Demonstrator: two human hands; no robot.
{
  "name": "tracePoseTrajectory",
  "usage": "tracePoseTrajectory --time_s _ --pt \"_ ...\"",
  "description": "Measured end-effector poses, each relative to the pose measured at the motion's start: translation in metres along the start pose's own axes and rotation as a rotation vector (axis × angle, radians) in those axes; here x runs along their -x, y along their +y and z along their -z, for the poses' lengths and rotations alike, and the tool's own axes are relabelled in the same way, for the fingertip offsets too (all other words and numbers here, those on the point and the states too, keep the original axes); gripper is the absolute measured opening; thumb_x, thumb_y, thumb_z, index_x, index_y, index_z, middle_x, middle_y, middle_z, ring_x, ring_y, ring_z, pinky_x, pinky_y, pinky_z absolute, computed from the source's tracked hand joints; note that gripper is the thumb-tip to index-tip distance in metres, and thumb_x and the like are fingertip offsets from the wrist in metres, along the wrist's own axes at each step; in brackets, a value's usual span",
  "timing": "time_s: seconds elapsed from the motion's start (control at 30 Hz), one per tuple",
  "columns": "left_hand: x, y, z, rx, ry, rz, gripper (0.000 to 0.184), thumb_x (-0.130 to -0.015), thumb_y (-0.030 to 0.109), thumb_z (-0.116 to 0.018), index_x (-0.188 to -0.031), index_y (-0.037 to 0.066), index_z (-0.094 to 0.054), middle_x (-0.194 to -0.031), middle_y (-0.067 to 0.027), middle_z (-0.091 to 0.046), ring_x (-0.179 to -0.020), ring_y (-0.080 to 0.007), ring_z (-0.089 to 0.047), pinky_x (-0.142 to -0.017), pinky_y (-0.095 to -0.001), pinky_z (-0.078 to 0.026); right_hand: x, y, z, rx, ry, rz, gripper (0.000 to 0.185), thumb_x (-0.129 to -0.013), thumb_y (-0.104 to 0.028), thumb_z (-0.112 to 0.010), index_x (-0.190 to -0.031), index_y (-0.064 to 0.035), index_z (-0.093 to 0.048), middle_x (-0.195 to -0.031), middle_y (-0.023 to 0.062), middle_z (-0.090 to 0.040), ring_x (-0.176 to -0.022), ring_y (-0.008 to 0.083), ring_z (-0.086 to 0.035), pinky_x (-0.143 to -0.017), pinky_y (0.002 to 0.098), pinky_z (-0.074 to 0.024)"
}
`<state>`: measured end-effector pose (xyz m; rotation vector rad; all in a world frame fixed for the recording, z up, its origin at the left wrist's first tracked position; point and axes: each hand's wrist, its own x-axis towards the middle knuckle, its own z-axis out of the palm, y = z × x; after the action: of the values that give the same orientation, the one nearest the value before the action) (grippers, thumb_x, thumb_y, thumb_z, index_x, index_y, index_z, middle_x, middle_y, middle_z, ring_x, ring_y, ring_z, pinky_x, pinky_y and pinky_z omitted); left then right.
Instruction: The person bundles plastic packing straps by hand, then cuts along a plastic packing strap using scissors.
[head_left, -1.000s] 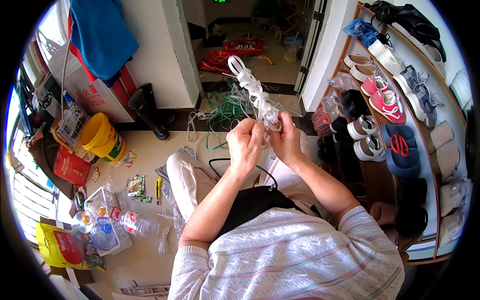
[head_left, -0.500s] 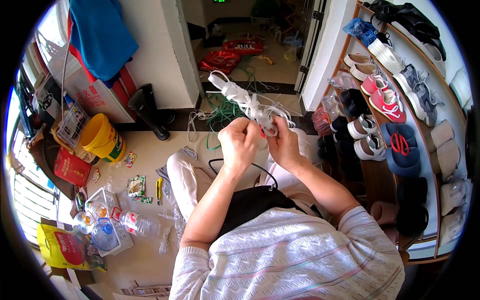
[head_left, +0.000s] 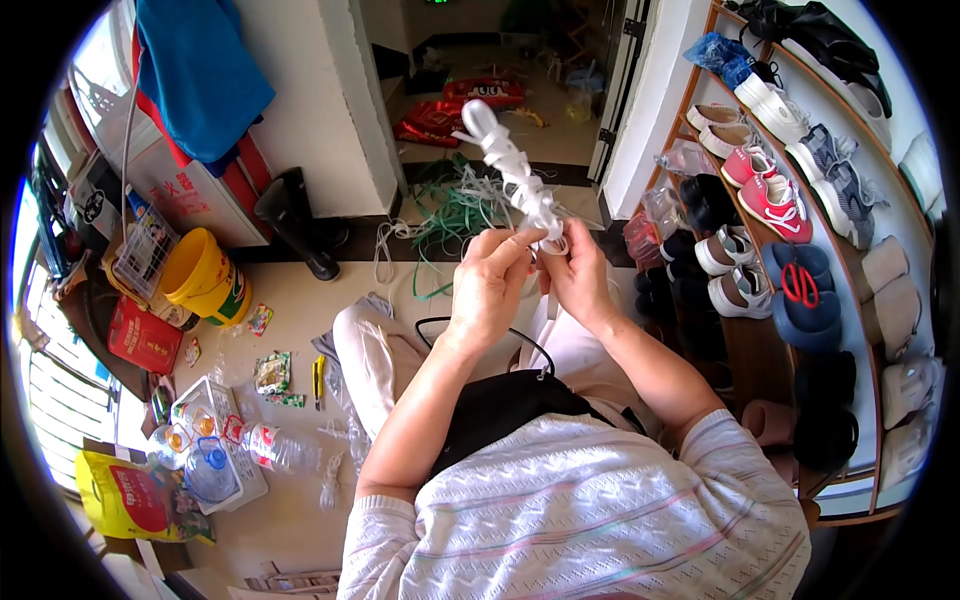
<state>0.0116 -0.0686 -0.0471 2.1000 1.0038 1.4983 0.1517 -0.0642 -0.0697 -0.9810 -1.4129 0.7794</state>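
Observation:
A bundle of white plastic strapping (head_left: 512, 172), twisted and wrapped around itself, rises from my two hands and leans up to the left. My right hand (head_left: 580, 280) is closed on its lower end, thumb and fingers pinched together. Against the same end is my left hand (head_left: 490, 288), its forefinger stretched across to the strapping and the other fingers curled. What lies under the left fingertips is partly hidden. Behind the hands, loose green strapping (head_left: 445, 215) lies tangled with pale strips on the floor.
To the right a shoe rack (head_left: 735, 345) holds several pairs of shoes. A yellow bucket (head_left: 205, 278), black boots (head_left: 295, 220), a yellow utility knife (head_left: 318, 382) and a white basket (head_left: 245, 480) with plastic bottles are on the left. Red bags (head_left: 440, 122) lie beyond the doorway.
The white bundle has swung more upright, its tip higher and further right. My left hand has gone from a fist to reaching a forefinger across; the right has moved slightly.

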Motion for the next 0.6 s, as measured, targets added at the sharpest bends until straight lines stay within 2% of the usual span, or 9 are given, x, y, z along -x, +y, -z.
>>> tracePoseTrajectory --time_s 0.03,0.17,0.2,0.3,0.33,0.43,0.53,0.6 --pt "0.000 0.001 0.000 0.083 -0.039 0.068 0.021 -0.084 0.002 -0.055 -0.104 0.004 -0.062 -0.082 -0.0051 -0.059 -0.071 -0.0122 -0.055 -0.065 -0.0227 -0.045 0.001 -0.001 -0.001 0.039 0.004 0.020 0.013 -0.088 -0.003 -0.047 -0.100 -0.0019 -0.045 -0.066 0.0035 -0.054 -0.047 0.0073 -0.050 -0.040 0.0220 -0.0402" --pt "-0.003 -0.004 -0.001 0.619 0.030 0.380 0.016 -0.085 0.005 -0.058 -0.100 -0.001 -0.063 -0.077 -0.0037 -0.062 -0.067 -0.0087 -0.054 -0.065 -0.0214 -0.046 0.000 0.000 0.002 -0.024 -0.001 -0.028 0.015 -0.087 -0.003 -0.048 -0.102 0.0001 -0.044 -0.066 0.0035 -0.054 -0.047 0.0080 -0.051 -0.040 0.0227 -0.0408" --pt "-0.003 -0.006 -0.002 0.822 0.056 0.449 0.014 -0.083 0.009 -0.062 -0.092 -0.002 -0.064 -0.075 -0.0056 -0.063 -0.064 -0.0092 -0.055 -0.064 -0.0222 -0.046 -0.001 -0.002 0.004 -0.016 -0.011 -0.037 0.018 -0.087 -0.003 -0.048 -0.104 -0.0002 -0.044 -0.065 0.0040 -0.054 -0.047 0.0094 -0.052 -0.040 0.0229 -0.0412" --pt "-0.001 -0.020 0.004 0.904 -0.050 0.439 0.012 -0.082 0.011 -0.065 -0.085 0.000 -0.065 -0.077 -0.0066 -0.064 -0.064 -0.0104 -0.057 -0.064 -0.0228 -0.046 -0.004 -0.005 0.006 -0.177 -0.063 -0.132 0.014 -0.086 -0.003 -0.049 -0.099 -0.0009 -0.045 -0.066 0.0047 -0.054 -0.047 0.0111 -0.052 -0.039 0.0230 -0.0405" --pt "-0.001 -0.020 0.006 0.915 -0.069 0.436 0.013 -0.080 0.015 -0.066 -0.079 0.002 -0.065 -0.078 -0.0071 -0.064 -0.068 -0.0118 -0.058 -0.067 -0.0244 -0.046 -0.004 -0.005 0.007 -0.271 -0.089 -0.202 0.012 -0.086 -0.005 -0.049 -0.097 -0.0017 -0.045 -0.066 0.0046 -0.053 -0.046 0.0114 -0.051 -0.038 0.0232 -0.0400" --pt "-0.004 -0.006 0.012 0.948 -0.092 0.358 0.013 -0.082 0.016 -0.064 -0.081 0.003 -0.064 -0.080 -0.0083 -0.065 -0.073 -0.0147 -0.059 -0.073 -0.0280 -0.047 -0.005 -0.007 0.011 -0.538 -0.168 -0.402 0.009 -0.087 -0.009 -0.051 -0.091 -0.0041 -0.046 -0.066 0.0042 -0.053 -0.045 0.0119 -0.050 -0.037 0.0236 -0.0385" --pt "-0.005 -0.008 0.013 1.055 -0.016 0.319 0.013 -0.085 0.017 -0.061 -0.086 0.005 -0.063 -0.079 -0.0081 -0.064 -0.078 -0.0172 -0.060 -0.077 -0.0321 -0.047 -0.005 -0.008 0.020 -0.768 -0.245 -0.559 0.010 -0.087 -0.013 -0.053 -0.088 -0.0062 -0.047 -0.066 0.0040 -0.053 -0.045 0.0115 -0.049 -0.036 0.0242 -0.0374" --pt "-0.007 -0.009 0.021 1.177 -0.040 0.348 0.014 -0.088 0.020 -0.057 -0.087 0.006 -0.060 -0.073 -0.0074 -0.061 -0.073 -0.0196 -0.061 -0.075 -0.0360 -0.050 -0.008 -0.001 0.029 -0.908 -0.296 -0.629 0.010 -0.087 -0.014 -0.054 -0.087 -0.0072 -0.048 -0.065 0.0039 -0.053 -0.045 0.0112 -0.048 -0.036 0.0245 -0.0370"
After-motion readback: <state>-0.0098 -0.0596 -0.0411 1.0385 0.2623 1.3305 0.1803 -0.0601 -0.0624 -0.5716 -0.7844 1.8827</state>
